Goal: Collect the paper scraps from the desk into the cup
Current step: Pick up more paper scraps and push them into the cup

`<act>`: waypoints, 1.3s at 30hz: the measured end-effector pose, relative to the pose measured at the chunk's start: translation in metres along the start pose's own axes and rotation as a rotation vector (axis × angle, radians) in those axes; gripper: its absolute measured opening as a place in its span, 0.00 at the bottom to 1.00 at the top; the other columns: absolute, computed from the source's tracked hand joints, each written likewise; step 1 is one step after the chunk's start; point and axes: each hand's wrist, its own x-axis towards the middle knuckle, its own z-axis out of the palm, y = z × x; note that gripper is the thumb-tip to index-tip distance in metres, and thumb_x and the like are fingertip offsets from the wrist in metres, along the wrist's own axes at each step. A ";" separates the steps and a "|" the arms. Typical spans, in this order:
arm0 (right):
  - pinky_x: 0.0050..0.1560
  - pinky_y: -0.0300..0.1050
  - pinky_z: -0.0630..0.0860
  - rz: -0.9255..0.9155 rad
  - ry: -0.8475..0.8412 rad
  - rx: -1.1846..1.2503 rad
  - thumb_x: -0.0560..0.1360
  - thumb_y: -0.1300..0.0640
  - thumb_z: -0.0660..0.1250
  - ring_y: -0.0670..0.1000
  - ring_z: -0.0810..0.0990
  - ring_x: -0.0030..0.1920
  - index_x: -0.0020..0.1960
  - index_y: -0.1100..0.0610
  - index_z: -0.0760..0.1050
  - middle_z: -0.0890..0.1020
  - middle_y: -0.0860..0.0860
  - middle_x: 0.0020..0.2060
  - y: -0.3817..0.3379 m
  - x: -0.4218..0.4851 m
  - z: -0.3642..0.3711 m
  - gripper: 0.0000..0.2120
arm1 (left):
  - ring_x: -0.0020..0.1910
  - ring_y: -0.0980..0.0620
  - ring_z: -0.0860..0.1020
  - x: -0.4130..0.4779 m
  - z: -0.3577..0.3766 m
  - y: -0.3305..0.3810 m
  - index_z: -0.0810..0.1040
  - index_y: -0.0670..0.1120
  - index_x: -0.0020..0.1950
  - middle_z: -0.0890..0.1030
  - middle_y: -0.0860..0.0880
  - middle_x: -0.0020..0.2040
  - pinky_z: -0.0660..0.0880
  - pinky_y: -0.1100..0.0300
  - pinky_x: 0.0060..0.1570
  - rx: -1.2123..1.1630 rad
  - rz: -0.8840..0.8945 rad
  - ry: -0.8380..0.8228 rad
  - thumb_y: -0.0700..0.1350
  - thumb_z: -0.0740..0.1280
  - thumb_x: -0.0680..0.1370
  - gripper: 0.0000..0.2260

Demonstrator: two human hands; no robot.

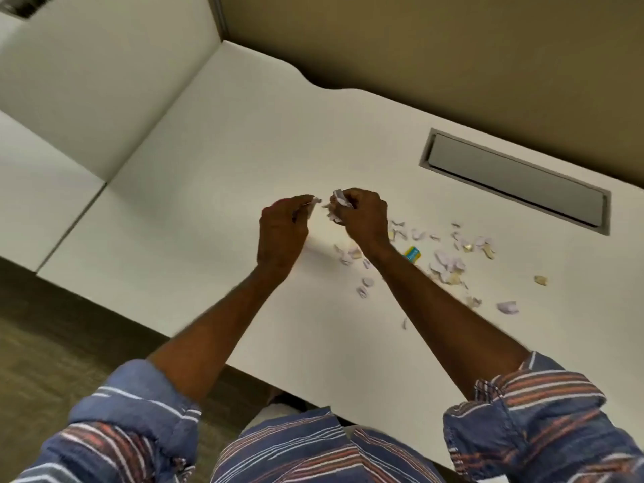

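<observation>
Both hands hover above the middle of the white desk (244, 176), close together. My right hand (362, 217) is shut on a bunch of white paper scraps (338, 203) that stick out past its fingers. My left hand (284, 231) pinches a small white scrap (315, 200) between its fingertips, a little left of the right hand's bunch. Several more white and yellowish paper scraps (447, 263) lie scattered on the desk to the right of the hands. No cup is in view.
A small blue-and-yellow piece (412, 253) lies among the scraps. A grey recessed cable flap (515, 181) is set into the desk at the back right. A beige partition (453, 47) stands behind the desk, whose front edge runs diagonally at lower left.
</observation>
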 end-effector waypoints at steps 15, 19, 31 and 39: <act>0.41 0.42 0.76 -0.107 -0.075 -0.461 0.77 0.56 0.69 0.55 0.84 0.45 0.47 0.59 0.83 0.86 0.55 0.43 -0.030 0.007 0.070 0.07 | 0.52 0.43 0.82 0.023 -0.024 -0.036 0.83 0.46 0.58 0.85 0.44 0.53 0.77 0.56 0.50 0.432 -0.015 -0.341 0.50 0.67 0.78 0.12; 0.44 0.46 0.79 -0.134 -0.078 -0.490 0.76 0.54 0.69 0.55 0.83 0.43 0.46 0.59 0.82 0.85 0.55 0.42 -0.032 0.007 0.074 0.08 | 0.45 0.46 0.83 0.028 -0.031 -0.035 0.84 0.46 0.52 0.86 0.45 0.45 0.75 0.60 0.42 0.380 -0.013 -0.308 0.51 0.69 0.76 0.11; 0.39 0.40 0.66 -0.154 -0.115 -0.547 0.79 0.52 0.65 0.55 0.79 0.38 0.42 0.62 0.80 0.84 0.56 0.38 -0.040 0.002 0.082 0.14 | 0.35 0.52 0.77 0.041 -0.054 -0.024 0.86 0.48 0.46 0.82 0.49 0.36 0.65 0.67 0.32 0.342 -0.126 -0.364 0.49 0.75 0.70 0.08; 0.45 0.42 0.72 -0.217 -0.231 -0.646 0.71 0.54 0.73 0.56 0.82 0.52 0.52 0.59 0.80 0.84 0.56 0.50 -0.041 -0.006 0.090 0.13 | 0.46 0.45 0.84 0.035 -0.059 -0.031 0.86 0.44 0.52 0.86 0.43 0.46 0.79 0.58 0.47 0.327 -0.155 -0.286 0.43 0.71 0.74 0.08</act>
